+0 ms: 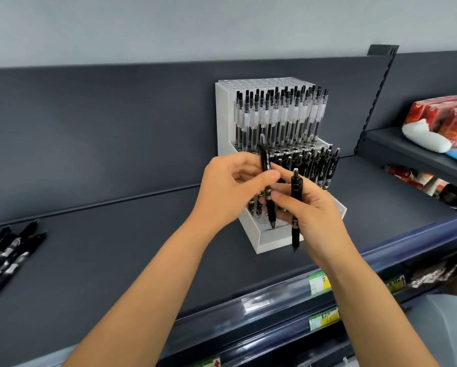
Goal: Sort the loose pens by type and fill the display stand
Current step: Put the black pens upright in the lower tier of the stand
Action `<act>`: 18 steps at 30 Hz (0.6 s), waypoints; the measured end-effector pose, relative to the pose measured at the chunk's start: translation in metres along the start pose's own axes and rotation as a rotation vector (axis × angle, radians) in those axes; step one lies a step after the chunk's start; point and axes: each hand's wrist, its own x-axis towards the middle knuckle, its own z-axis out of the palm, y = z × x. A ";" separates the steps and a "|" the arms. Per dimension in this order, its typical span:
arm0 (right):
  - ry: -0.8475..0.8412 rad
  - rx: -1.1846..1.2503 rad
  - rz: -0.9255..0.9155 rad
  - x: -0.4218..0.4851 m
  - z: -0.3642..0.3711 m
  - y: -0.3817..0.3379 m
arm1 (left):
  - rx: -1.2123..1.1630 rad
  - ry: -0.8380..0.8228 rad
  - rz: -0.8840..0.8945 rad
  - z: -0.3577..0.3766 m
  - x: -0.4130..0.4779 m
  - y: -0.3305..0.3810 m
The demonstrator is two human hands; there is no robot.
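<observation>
- Before the display stand (251, 231), near the front edge of the shelf (116, 247), the left hand (230, 189) pinches one black pen (265, 162); the right hand (312, 210) grips a second pen (296, 186).
- Loose pens (7, 250) lie far left, open shelf between.

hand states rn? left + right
Left hand: pinching a black pen.
Right hand: holding a second black pen.

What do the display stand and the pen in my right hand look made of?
Display stand: likely white plastic, matte, judging by its smooth flat side wall. Pen in the right hand: probably black opaque plastic, slightly glossy, with pale print.
</observation>
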 end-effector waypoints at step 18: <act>0.470 -0.071 -0.044 -0.001 -0.013 0.006 | 0.423 0.058 0.031 0.015 -0.010 -0.033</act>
